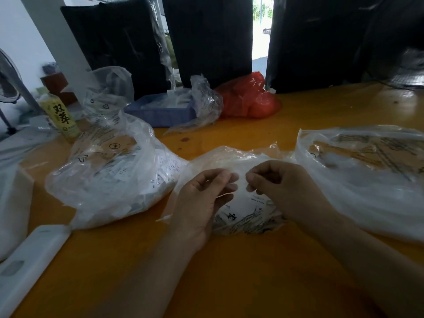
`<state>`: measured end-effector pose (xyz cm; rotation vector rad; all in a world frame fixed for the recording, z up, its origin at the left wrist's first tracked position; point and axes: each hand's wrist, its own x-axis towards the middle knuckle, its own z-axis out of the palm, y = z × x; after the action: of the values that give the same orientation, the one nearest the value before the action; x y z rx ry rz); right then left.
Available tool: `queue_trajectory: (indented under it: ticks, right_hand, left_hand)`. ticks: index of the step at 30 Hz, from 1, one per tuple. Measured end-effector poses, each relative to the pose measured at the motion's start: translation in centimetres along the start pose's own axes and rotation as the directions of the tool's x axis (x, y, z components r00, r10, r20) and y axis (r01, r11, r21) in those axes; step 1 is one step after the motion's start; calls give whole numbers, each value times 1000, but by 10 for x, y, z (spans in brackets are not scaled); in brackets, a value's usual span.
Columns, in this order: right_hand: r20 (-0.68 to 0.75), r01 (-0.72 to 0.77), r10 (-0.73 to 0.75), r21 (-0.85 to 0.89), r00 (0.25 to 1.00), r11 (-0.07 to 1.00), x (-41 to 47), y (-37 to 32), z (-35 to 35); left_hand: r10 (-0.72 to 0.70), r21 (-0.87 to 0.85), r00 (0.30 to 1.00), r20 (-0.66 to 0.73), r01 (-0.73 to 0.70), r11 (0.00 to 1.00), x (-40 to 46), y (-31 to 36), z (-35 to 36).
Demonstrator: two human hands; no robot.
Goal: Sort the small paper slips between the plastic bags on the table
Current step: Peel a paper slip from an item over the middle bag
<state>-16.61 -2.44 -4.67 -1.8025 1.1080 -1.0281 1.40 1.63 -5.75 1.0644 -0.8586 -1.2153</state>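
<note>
Centre frame — left hand (202, 198) and right hand (282, 187), fingers curled, pinch the middle bag (231, 157) film, likely parting it to reach slips — fuller bag (110, 175) waits left on counter (229, 271).

The room around me is dim and the whole view looks soft and slightly grainy, with daylight coming only through the bright, blown-out gap (260, 26) between the dark shapes at the far side. That light leaves pale glare on the far right of the orange table (344, 111) and shiny highlights on the plastic bags (110, 175). Straight lines bend toward the left and right edges, where things blur most, and my near forearms sit in shadow.
</note>
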Motion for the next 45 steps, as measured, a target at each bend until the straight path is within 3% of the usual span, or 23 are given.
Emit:
queue_trajectory:
  ticks: [4,6,8,11,14,16,21,25,30,33,37,42,45]
  right_hand:
    - [-3,21,-21,-10,1000,1000,-1,0,2]
    - [-39,20,-21,-43,999,999,2,4,2]
    - [-122,19,-43,-193,992,981,7,11,-2]
    - [-18,19,-35,-571,999,821,14,19,-15]
    - [123,18,111,-746,986,665,17,25,-18]
    - [131,7,142,-756,981,654,16,25,-16]
    - [84,35,39,-731,996,682,14,24,-17]
    - [98,66,1,-684,995,727,12,22,-16]
    - [156,110,16,-761,988,640,12,23,-15]
    - [68,116,-96,-691,993,713,12,22,-16]
    - [-104,23,-67,-378,992,926,13,19,-23]
    - [-24,-63,65,83,998,995,12,15,-26]
    - [39,-69,62,207,997,976,12,13,-28]
  left_hand:
    - [12,28,999,52,-13,1000,-1,-2,2]
    - [4,-53,1000,22,-3,999,-1,-2,2]
    - [-36,-164,999,-1,35,986,1,-2,1]
    - [-74,-199,997,10,75,977,0,-1,1]
    - [-85,-143,996,-12,83,986,-2,2,2]
    - [-75,-81,997,-12,74,994,-3,4,3]
    - [-71,10,997,-29,71,997,-4,1,3]
    - [-66,-69,997,-27,64,996,-3,-3,3]
    - [-61,-103,998,-21,59,993,-2,-4,3]
    - [-77,-91,997,-20,75,993,-1,-5,2]
    - [-61,-111,998,-26,58,992,0,-7,2]
    - [-40,-148,999,-34,35,988,-1,-5,3]
    - [-50,-167,998,-31,44,985,0,-5,3]
